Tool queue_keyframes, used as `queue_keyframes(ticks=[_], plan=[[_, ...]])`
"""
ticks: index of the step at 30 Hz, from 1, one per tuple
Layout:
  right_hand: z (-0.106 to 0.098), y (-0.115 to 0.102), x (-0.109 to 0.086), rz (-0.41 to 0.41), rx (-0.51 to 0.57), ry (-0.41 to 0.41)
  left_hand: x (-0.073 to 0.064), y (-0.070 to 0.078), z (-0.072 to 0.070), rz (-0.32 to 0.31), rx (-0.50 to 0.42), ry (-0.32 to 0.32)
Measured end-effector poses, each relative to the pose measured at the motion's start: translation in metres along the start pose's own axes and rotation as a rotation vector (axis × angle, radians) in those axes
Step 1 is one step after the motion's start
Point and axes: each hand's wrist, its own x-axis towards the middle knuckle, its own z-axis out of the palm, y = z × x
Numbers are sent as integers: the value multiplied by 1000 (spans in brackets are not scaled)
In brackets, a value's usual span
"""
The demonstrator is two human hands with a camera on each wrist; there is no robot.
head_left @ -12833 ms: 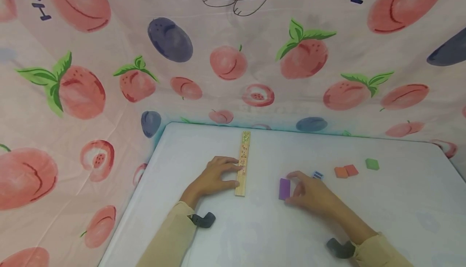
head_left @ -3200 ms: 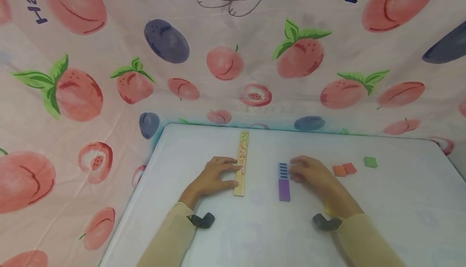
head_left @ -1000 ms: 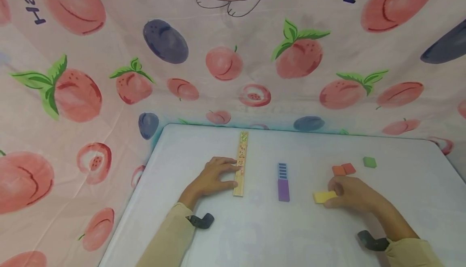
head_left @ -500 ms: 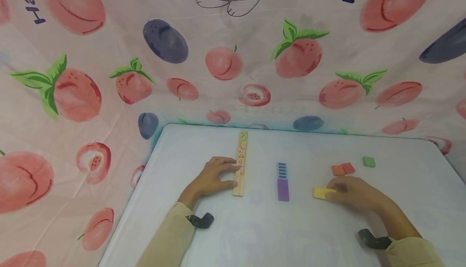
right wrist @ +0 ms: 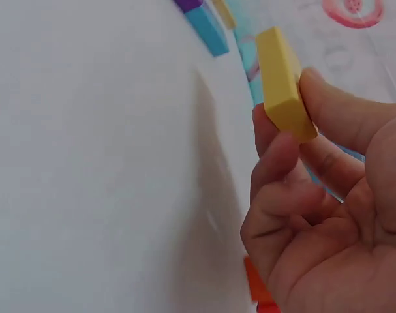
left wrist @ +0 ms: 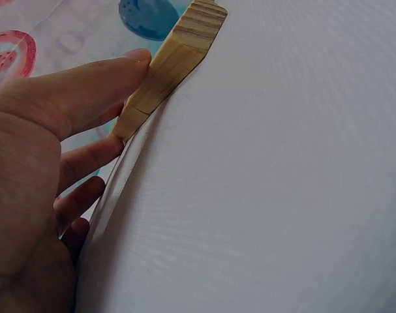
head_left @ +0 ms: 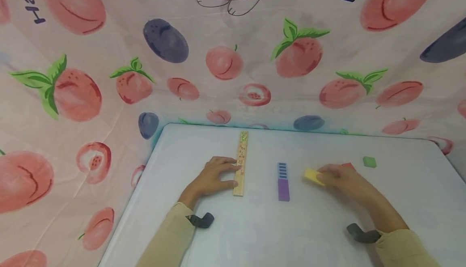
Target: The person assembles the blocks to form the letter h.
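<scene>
You wear a beige cloth left sleeve, beige cloth right sleeve, dark curved left-wrist unit, dark curved right-wrist unit.

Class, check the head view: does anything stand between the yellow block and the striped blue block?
Nothing visible does: only white tabletop shows between the yellow block, pinched in the right hand, and the striped blue block.

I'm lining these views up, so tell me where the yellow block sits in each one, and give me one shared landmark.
Head: the yellow block is right of and below the picture's centre, pinched in the right hand.
Left wrist: not in this picture.
Right wrist: above and right of centre, between thumb and fingers.
Shared landmark: the white tabletop, visible in all three views.
</scene>
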Motion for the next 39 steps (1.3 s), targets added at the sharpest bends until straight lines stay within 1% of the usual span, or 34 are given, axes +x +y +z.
queue_keyframes(ticks=[5, 9, 11, 18, 22, 26, 29, 31, 36, 39], plan=[[1, -14, 12, 53, 74, -24, 0, 1, -1, -4, 1, -9], [4, -26, 25, 51, 141, -27, 0, 1, -2, 2, 3, -10], [6, -32, 32, 51, 153, -27, 0, 1, -2, 6, 2, -10], [12, -56, 52, 110, 153, -39, 0, 2, -3, 10, -3, -9], [16, -69, 63, 145, 169, -15, 0, 2, -3, 8, -6, -12], [22, -82, 74, 148, 196, 23, 0, 2, -3, 4, -4, -13], [28, -91, 84, 169, 203, 43, -1, 3, -3, 1, -4, -11], [32, -96, 90, 198, 208, 54, -1, 2, -2, -3, -4, -12], [45, -109, 107, 294, 182, 50, 0, 1, -2, -4, 2, -11], [52, -115, 114, 323, 156, 49, 0, 0, -1, -1, 3, -10]])
